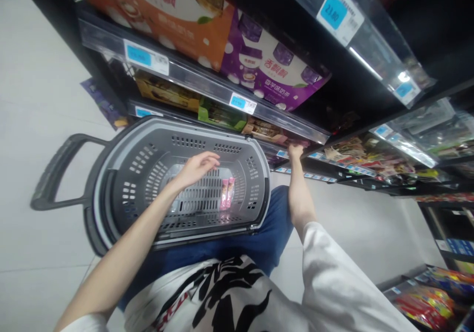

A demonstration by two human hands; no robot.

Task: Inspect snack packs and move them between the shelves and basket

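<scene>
Reaching with the right hand (pixel 296 151), right of the frame's centre, in to the low shelf (pixel 273 149), below the upper shelf edge (pixel 285 119). Apparently at the picking step, at the pink-toned goods (pixel 300 143) just right of the brown box (pixel 263 128). Impossible to tell the right grip spread from pinching, with fingertips lost among the goods. Hovering with the left hand (pixel 200 168) at mid-frame over the basket (pixel 237 163), with that grip loosely spread and visibly empty. Showing two pink packets (pixel 224 193) on the basket floor, right of and below the left hand in the frame. Calling, as a judgement, for a sure pinch and a careful draw clear of the shelf edges.
</scene>
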